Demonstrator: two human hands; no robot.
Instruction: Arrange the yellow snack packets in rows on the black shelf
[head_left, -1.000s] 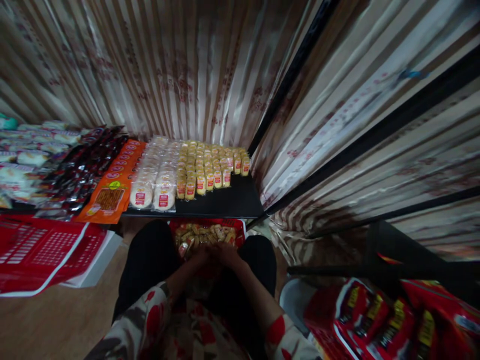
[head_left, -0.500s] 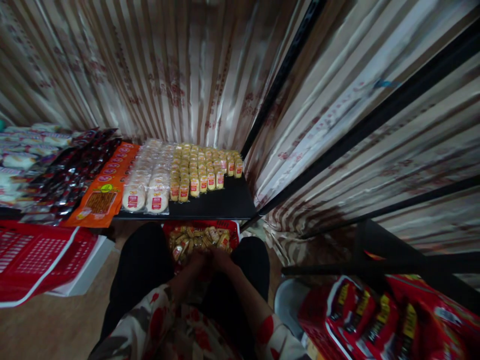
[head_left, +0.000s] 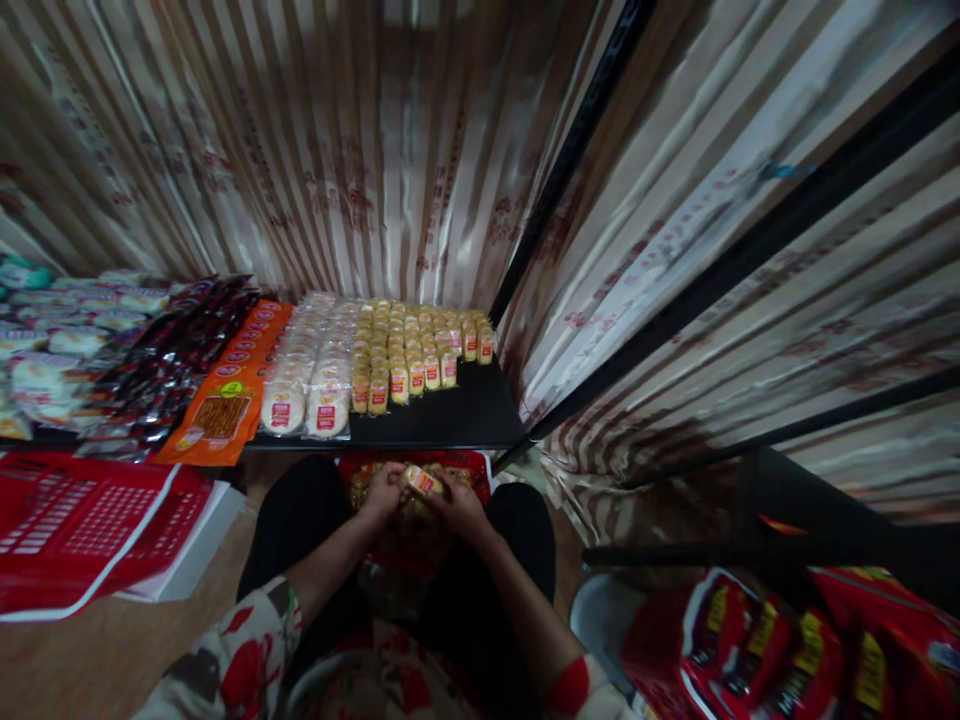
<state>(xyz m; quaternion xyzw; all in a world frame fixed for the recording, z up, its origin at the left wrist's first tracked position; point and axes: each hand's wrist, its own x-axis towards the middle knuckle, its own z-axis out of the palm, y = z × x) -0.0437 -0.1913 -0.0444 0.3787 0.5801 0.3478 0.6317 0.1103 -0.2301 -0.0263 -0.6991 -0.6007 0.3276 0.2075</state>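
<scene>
Above the red basket [head_left: 480, 468] between the knees, my left hand [head_left: 383, 492] and my right hand [head_left: 460, 507] hold a small packaged snack [head_left: 422, 480] between them. It is yellow with a red and white label. Fingers of both hands close on its two ends. Loose yellow snack packets [head_left: 358, 485] lie in the basket below, partly hidden by my hands. On the black shelf [head_left: 427, 428] just beyond stand rows of similar yellow snack packets [head_left: 405, 350], their labels facing me.
Left along the shelf lie round white packaged crackers [head_left: 328, 410], orange snack bags [head_left: 217, 415], dark packets [head_left: 150, 370] and white packets [head_left: 52, 385]. Another red basket [head_left: 90, 520] sits at lower left. Red bags [head_left: 810, 650] fill a basket at lower right. Black shelf posts [head_left: 555, 180] slant before a striped curtain.
My hands have risen out of the basket and now hold a yellow snack packet between them. The view has shifted slightly, so the shelf appears lower and farther right.
</scene>
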